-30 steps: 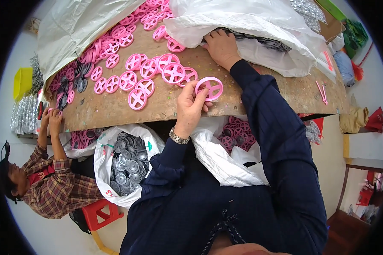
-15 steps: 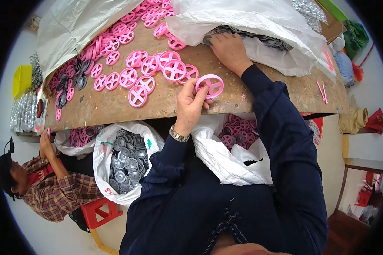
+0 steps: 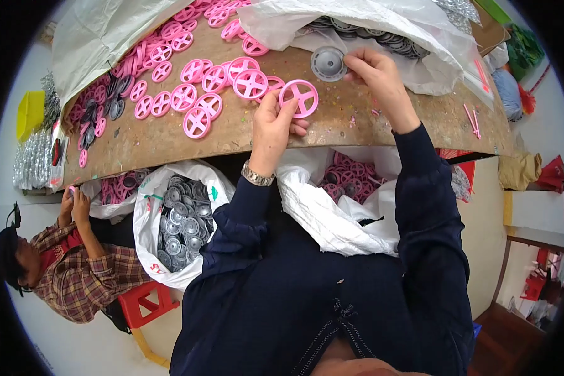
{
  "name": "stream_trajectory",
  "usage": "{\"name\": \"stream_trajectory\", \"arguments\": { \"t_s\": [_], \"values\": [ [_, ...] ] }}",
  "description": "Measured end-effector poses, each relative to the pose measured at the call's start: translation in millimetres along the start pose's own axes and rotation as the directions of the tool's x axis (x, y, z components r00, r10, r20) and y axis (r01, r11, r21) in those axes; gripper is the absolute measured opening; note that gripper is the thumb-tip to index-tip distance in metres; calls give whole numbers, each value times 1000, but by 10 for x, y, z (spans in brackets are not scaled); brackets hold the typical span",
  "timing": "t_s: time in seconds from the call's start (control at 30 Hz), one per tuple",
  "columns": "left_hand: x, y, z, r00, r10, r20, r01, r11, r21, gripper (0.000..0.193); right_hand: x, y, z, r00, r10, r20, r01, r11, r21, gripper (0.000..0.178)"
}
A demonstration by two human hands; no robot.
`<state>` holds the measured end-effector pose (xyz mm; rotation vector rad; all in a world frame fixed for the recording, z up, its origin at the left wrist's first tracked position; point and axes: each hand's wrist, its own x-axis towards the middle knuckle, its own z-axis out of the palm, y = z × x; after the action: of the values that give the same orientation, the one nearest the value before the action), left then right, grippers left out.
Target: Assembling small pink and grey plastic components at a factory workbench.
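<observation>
Between the fingers of my left hand (image 3: 273,128) is a pink spoked plastic wheel (image 3: 299,99), held upright above the table's near edge. My right hand (image 3: 377,74) pinches a grey round disc (image 3: 328,64) with a raised centre by its right edge. The disc hangs above the tabletop, apart from the pink wheel and to its upper right. Behind my right hand lies an open white sack (image 3: 445,69) with more grey discs (image 3: 388,41) inside its mouth. Several loose pink wheels (image 3: 214,79) lie to the left of my left hand.
Below the table edge hang a white sack (image 3: 145,219) of grey discs and another white sack (image 3: 332,229) of joined pink-and-grey wheels. A heap of pink wheels (image 3: 145,57) covers the table's left side. At far left a co-worker (image 3: 75,269) sits on a red stool (image 3: 145,306).
My right hand has drawn back from the sack with a grey disc in its fingers. My left hand still holds the pink wheel, now slightly farther left.
</observation>
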<state>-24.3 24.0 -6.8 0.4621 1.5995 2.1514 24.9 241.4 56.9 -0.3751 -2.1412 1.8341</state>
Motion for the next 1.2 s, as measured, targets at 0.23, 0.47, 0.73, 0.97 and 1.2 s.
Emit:
{"name": "stream_trajectory", "arguments": {
  "t_s": [0.23, 0.47, 0.73, 0.97, 1.2],
  "values": [
    [-62, 56, 134, 995, -35, 94, 47, 991, -124, 25, -397, 50, 59, 995, -30, 99, 33, 999, -30, 16],
    [-182, 76, 260, 990, -18, 138, 33, 993, -114, 22, -586, 131, 190, 993, -109, 49, 114, 988, -103, 12],
    [-284, 50, 239, 986, 0, 166, 7, 999, -41, 23, -719, 137, 263, 962, -270, -47, 247, 930, -273, 18],
    [-334, 56, 268, 971, 47, 235, -38, 998, -40, 24, -864, 47, 246, 987, -130, 92, 134, 991, -32, 21],
    [-392, 49, 325, 945, 175, 275, -211, 972, 106, 20, -988, 5, 289, 980, -200, -2, 198, 973, -120, 13]
  ]
}}
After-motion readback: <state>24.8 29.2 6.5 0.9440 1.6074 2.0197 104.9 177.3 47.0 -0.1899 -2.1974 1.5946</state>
